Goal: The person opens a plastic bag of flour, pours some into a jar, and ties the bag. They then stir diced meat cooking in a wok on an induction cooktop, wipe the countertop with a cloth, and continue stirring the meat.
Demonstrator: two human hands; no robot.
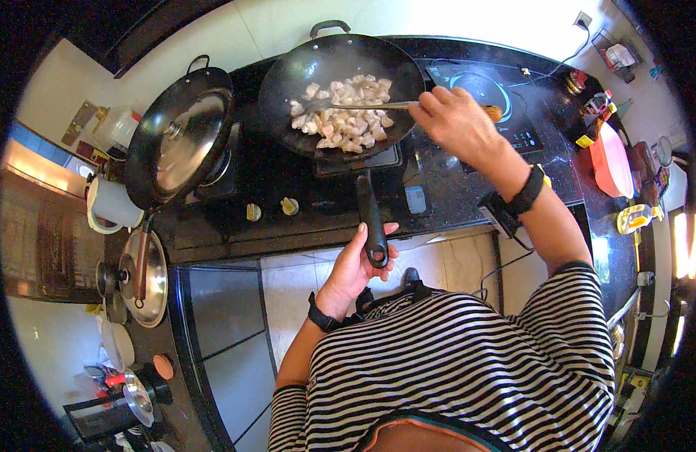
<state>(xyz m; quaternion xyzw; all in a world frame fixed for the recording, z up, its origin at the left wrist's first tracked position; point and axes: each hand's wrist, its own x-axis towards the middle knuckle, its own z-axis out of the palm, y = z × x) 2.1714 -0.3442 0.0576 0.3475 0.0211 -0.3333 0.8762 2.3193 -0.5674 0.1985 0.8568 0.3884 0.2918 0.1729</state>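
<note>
A black wok (291,59) sits on the gas stove, with chopped pale meat (353,130) heaped in its middle. Its long black handle (371,212) points toward me. My left hand (348,265) holds that handle near its end, palm underneath and thumb along the side. A metal spatula (376,106) reaches in from the right, and my right hand (455,127) grips its shaft. The wooden end (493,113) of the spatula sticks out beyond my fist. The spatula's blade is among the meat at the left of the heap. Thin steam hangs over the wok.
A second wok (142,161) with a shiny lid (192,135) stands left. An induction cooktop (483,85) lies right of the stove. Two stove knobs (289,206) are at the front. A pink basin (610,161) and an oil bottle (634,219) stand far right; a white enamel mug (113,200) is left.
</note>
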